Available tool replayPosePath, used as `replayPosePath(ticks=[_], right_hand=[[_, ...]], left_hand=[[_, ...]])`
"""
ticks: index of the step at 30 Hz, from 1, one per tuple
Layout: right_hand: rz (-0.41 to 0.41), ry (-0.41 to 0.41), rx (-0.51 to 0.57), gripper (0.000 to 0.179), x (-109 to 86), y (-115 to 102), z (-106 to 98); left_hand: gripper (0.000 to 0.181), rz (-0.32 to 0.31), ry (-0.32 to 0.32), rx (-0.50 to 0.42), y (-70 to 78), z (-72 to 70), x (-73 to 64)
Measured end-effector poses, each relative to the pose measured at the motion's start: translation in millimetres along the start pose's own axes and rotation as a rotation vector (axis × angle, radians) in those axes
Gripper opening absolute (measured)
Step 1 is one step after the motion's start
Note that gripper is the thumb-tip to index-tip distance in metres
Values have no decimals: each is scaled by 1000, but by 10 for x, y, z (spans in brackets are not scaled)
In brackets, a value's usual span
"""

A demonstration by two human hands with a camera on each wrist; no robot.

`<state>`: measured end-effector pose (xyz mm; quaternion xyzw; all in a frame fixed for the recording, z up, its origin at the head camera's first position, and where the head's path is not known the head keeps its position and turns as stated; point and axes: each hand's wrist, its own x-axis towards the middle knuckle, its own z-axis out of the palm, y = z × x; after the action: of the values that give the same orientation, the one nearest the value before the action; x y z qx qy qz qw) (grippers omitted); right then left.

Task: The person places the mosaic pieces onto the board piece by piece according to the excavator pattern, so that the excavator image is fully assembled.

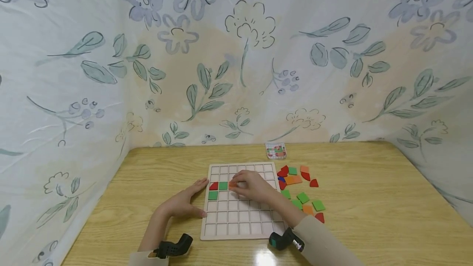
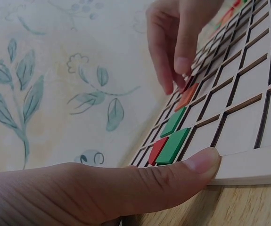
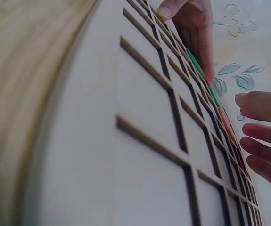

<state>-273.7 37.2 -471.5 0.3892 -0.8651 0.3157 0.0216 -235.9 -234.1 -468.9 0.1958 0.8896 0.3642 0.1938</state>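
Note:
A pale wooden grid board (image 1: 221,229) lies on the table, with small flat tiles in some of its cells. My left hand (image 1: 181,202) lies along its left edge with fingers spread, and the thumb (image 2: 203,161) rests on the rim in the left wrist view. My right hand (image 1: 253,186) is over the board, its slightly bent fingertips close above an orange tile (image 2: 187,96) and a dark red tile (image 3: 242,162). No tile shows between the fingers in the right wrist view. Nearby cells hold a red quarter-round tile (image 1: 214,186) and two green tiles (image 1: 223,185).
Loose red, green, orange and blue tiles (image 1: 303,197) are scattered right of the board, some beside the right forearm. A small patterned card (image 1: 276,150) lies at the back of the wooden table (image 1: 369,200). A floral cloth (image 1: 251,93) stands behind and at the sides.

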Motion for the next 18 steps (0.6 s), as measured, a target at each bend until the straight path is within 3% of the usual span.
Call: replayPosePath(ticks=[7, 13, 18], right_hand=[[45, 75, 102, 19, -187, 37, -172], [85, 156, 129, 19, -357, 158, -295], [141, 173, 190, 22, -525, 245, -429]], left_hand=[[96, -3, 2, 3, 14, -1, 1], [97, 6, 0, 7, 5, -8, -6], [97, 9, -5, 2, 8, -1, -6]])
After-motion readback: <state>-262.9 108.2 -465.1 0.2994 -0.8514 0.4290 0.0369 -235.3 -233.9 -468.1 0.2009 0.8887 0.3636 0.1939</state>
